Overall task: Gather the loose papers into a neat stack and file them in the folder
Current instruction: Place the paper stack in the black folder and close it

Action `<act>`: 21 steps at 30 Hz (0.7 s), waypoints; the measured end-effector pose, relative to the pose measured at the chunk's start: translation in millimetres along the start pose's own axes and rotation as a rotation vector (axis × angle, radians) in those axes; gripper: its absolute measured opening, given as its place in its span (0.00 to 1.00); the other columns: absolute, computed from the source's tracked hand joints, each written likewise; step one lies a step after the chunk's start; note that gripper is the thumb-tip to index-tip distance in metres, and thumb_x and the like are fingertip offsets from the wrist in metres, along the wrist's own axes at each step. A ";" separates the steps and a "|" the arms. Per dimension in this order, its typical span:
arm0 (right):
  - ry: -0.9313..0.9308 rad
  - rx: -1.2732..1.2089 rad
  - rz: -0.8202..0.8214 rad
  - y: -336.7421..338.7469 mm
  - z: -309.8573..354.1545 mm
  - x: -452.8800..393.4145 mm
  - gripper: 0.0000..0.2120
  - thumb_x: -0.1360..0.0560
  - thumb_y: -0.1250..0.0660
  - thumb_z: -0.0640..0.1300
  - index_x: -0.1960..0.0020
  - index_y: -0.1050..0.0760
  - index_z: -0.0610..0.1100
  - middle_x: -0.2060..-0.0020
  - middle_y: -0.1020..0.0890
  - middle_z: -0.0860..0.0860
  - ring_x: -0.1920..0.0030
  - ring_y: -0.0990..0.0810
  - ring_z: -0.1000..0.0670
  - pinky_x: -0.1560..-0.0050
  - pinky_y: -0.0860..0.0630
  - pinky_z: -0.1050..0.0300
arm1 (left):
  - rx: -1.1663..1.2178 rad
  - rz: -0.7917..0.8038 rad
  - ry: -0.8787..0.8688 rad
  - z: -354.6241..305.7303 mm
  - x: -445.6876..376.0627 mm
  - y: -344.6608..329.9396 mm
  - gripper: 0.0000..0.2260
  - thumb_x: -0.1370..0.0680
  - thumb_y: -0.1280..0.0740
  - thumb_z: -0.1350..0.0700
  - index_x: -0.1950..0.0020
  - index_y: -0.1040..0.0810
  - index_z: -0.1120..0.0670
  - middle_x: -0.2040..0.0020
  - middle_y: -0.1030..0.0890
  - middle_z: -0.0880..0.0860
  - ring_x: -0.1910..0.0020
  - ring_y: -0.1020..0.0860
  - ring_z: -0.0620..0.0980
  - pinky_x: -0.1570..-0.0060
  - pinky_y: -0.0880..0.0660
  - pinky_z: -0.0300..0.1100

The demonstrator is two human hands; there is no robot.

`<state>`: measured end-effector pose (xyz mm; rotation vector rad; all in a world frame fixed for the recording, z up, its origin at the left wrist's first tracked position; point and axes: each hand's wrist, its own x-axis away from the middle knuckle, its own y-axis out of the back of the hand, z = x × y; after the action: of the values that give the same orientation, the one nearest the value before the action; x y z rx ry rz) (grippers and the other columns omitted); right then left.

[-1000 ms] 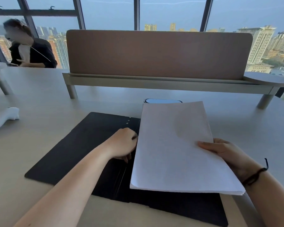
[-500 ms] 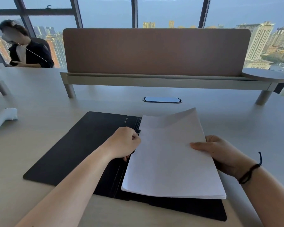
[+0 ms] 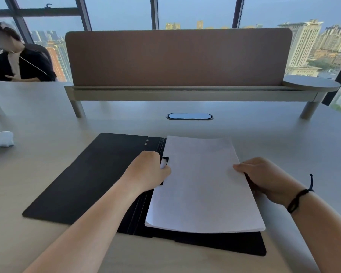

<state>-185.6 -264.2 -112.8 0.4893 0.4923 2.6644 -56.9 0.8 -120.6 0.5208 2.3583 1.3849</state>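
Note:
A black folder (image 3: 98,174) lies open and flat on the desk in front of me. A stack of white papers (image 3: 203,186) rests on its right half, left edge against the spine. My left hand (image 3: 150,172) is closed on the black clip (image 3: 165,161) at the spine, beside the papers' left edge. My right hand (image 3: 264,179) grips the stack's right edge, thumb on top, fingers hidden underneath. A dark cord bracelet circles my right wrist.
A brown divider panel (image 3: 177,58) on a low shelf stands across the desk behind the folder. An oval cable port (image 3: 189,116) sits just beyond the folder. A white object (image 3: 0,140) lies at the far left. Another person (image 3: 18,60) sits at the back left.
The paper stack has come down from a raised tilt to lie flat on the folder's right half, shifted left toward the spine. My left hand stays at the clip.

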 end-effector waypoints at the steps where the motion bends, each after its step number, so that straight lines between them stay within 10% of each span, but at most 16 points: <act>1: -0.005 0.053 -0.007 -0.3 -1.1 -0.2 0.16 0.18 0.36 0.41 0.59 0.22 0.32 0.71 0.23 0.37 0.80 0.28 0.46 0.79 0.35 0.63 | -0.009 0.001 -0.002 0.1 0.2 0.1 0.14 0.26 0.36 0.54 0.67 0.35 0.57 0.73 0.34 0.55 0.75 0.33 0.50 0.75 0.42 0.41; 6: 0.026 0.274 -0.067 -3.4 -5.9 -6.0 0.17 0.22 0.32 0.43 0.66 0.28 0.37 0.74 0.28 0.38 0.81 0.33 0.46 0.79 0.39 0.63 | -0.046 -0.019 -0.005 0.9 0.1 -0.2 0.15 0.24 0.37 0.52 0.67 0.34 0.57 0.73 0.29 0.55 0.74 0.35 0.52 0.75 0.40 0.41; 10: 0.012 0.319 -0.088 -5.8 -3.1 -5.7 0.19 0.22 0.31 0.44 0.63 0.24 0.27 0.68 0.18 0.30 0.70 0.16 0.32 0.72 0.21 0.52 | -0.083 -0.044 -0.008 -5.4 3.8 -1.3 0.15 0.23 0.38 0.53 0.67 0.35 0.57 0.73 0.20 0.57 0.76 0.35 0.52 0.77 0.41 0.40; 14: 0.099 0.471 -0.207 -13.0 -0.9 -6.9 0.18 0.23 0.32 0.44 0.69 0.30 0.37 0.73 0.24 0.39 0.75 0.20 0.42 0.74 0.25 0.56 | -0.074 -0.067 -0.011 -9.4 5.3 -1.7 0.17 0.23 0.38 0.55 0.69 0.39 0.56 0.76 0.24 0.57 0.76 0.34 0.52 0.79 0.43 0.39; 21: 0.229 0.614 -0.238 -24.0 -5.7 -9.9 0.13 0.19 0.42 0.44 0.45 0.21 0.41 0.59 0.16 0.42 0.56 0.19 0.38 0.56 0.22 0.50 | -0.037 -0.083 0.010 -8.9 6.2 -6.6 0.19 0.23 0.38 0.55 0.72 0.39 0.55 0.78 0.24 0.51 0.73 0.21 0.59 0.76 0.38 0.38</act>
<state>-172.0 -249.3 -130.0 0.2622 1.3624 2.3143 -67.4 -5.9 -123.1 0.4014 2.3297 1.3944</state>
